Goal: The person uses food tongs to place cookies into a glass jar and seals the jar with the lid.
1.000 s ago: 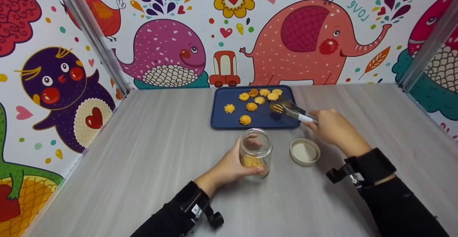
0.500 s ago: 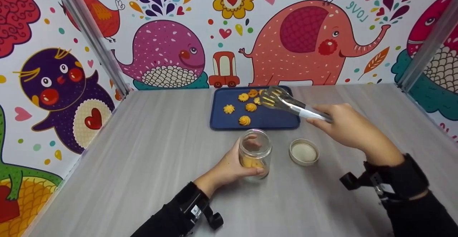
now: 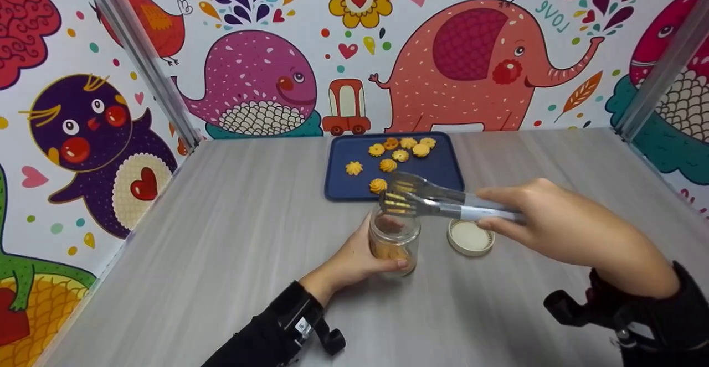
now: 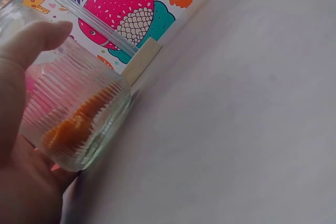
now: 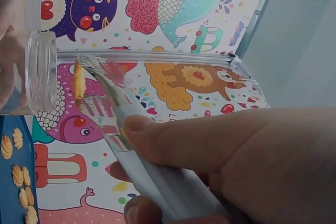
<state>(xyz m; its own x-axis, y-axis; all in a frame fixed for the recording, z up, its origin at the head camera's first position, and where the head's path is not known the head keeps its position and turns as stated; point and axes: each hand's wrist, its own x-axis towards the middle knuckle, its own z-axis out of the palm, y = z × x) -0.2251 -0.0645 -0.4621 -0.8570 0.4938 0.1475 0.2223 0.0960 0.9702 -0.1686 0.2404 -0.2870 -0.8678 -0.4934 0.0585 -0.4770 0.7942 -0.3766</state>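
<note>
My left hand [image 3: 354,253] is curled round a clear ribbed glass jar [image 3: 410,249], thumb on the near side and fingers wrapped behind. My right hand [image 3: 559,223] grips a pair of slotted metal tongs with pale grey handles [image 3: 443,207], thumb on one side and fingers on the other. The tongs' heads are parted only by the thickness of one golden biscuit [image 5: 79,82], pinched between them just above the jar's mouth and apart from its rim.

Under my arms spreads a pale grey wood-grain table [image 3: 221,256]. At its far edge stands a white wall printed with cartoon animals [image 3: 354,68], a purple whale to the left and a coral elephant to the right; another printed panel runs along the left side.

The jar is uncovered, with some golden-orange biscuits [image 4: 71,132] low inside. Right of it lies a round cream lid [image 3: 471,238], hollow side up. Beyond the jar sits a dark blue rectangular tray [image 3: 342,184], where nine golden biscuits show, most gathered toward the far right, one shaped like a pretzel.
</note>
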